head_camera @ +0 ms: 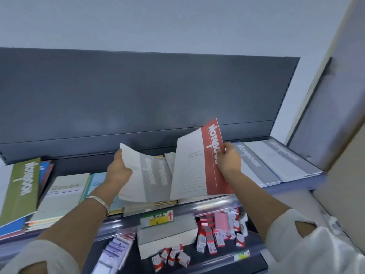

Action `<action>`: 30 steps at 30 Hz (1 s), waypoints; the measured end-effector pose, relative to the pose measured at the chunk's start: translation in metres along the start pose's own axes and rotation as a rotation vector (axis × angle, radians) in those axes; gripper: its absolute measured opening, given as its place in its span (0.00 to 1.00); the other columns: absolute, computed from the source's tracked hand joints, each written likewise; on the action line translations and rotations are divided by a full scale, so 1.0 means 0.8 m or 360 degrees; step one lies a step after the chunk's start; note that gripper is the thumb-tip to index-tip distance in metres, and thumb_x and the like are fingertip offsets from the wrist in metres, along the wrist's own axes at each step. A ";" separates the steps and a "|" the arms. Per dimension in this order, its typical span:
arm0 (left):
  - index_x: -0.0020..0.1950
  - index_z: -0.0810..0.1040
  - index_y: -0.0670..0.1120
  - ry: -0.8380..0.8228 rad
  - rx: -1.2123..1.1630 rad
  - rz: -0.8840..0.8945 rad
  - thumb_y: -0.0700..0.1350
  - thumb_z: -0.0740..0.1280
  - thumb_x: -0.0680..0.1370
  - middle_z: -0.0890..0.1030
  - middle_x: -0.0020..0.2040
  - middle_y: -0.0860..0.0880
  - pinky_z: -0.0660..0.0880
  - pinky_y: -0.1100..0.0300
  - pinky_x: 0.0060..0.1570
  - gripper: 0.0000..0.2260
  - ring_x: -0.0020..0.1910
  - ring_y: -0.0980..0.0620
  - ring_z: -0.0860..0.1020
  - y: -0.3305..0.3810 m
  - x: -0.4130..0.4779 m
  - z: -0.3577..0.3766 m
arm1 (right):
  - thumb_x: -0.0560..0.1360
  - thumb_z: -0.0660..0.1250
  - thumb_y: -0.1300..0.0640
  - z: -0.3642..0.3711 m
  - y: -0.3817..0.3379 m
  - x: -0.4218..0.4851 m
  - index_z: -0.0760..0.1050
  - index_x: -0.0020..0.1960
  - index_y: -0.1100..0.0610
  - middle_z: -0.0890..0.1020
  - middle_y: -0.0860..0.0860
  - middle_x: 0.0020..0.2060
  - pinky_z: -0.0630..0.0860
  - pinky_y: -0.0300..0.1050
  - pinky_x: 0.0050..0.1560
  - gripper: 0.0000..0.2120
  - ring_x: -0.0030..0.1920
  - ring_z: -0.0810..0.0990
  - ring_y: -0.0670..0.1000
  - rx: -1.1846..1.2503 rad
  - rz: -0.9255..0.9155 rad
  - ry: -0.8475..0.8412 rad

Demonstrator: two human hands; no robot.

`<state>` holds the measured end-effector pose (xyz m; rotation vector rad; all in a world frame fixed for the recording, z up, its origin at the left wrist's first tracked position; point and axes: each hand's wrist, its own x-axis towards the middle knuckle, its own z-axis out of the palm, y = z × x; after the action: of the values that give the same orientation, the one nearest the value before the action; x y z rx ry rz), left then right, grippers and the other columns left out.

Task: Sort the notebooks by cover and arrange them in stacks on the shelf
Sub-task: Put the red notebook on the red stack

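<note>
My right hand (229, 161) pinches the right edge of a red-and-white notebook (197, 165) and holds it tilted up above the middle pile. My left hand (118, 169) grips the left edge of a grey-and-white notebook (138, 175), lifted off the same pile of notebooks (150, 204) on the shelf (197, 208). At the right lie stacks of grey-and-white notebooks (272, 163). A green notebook (19, 186) leans at the far left, with pale "Gambit" notebooks (65, 194) stacked beside it.
The dark back panel (138, 95) rises behind the shelf. Below the shelf's front rail sit a white box (167, 238), several small red-and-white packets (217, 234) and a price label (157, 218). A cardboard box (343, 194) stands at the right.
</note>
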<state>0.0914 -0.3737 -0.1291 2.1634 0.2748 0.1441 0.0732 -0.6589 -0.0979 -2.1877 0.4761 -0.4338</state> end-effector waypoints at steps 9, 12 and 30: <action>0.72 0.66 0.46 -0.0134 0.0713 0.0091 0.34 0.60 0.76 0.62 0.66 0.39 0.70 0.51 0.61 0.24 0.60 0.38 0.72 0.016 0.006 0.034 | 0.81 0.57 0.58 0.010 0.017 0.020 0.72 0.61 0.59 0.81 0.59 0.55 0.76 0.53 0.55 0.12 0.54 0.79 0.61 0.0033 0.0016 -0.0145; 0.67 0.70 0.48 -0.0202 0.1310 0.0004 0.40 0.60 0.76 0.62 0.68 0.44 0.66 0.51 0.65 0.18 0.65 0.41 0.64 0.017 0.013 0.034 | 0.81 0.57 0.58 0.016 0.013 0.028 0.72 0.61 0.59 0.81 0.58 0.55 0.76 0.51 0.54 0.11 0.54 0.80 0.60 -0.0013 0.0006 -0.0197; 0.61 0.75 0.50 -0.0141 0.0784 0.1015 0.44 0.62 0.78 0.79 0.56 0.52 0.70 0.55 0.55 0.12 0.57 0.49 0.74 0.164 0.034 0.217 | 0.80 0.59 0.56 -0.094 0.108 0.156 0.73 0.64 0.57 0.80 0.56 0.58 0.75 0.46 0.56 0.14 0.55 0.80 0.58 -0.0065 0.0168 -0.0125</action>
<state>0.1723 -0.5773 -0.1200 2.6713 -0.4922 0.3689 0.1307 -0.8182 -0.1038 -2.1980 0.5583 -0.2825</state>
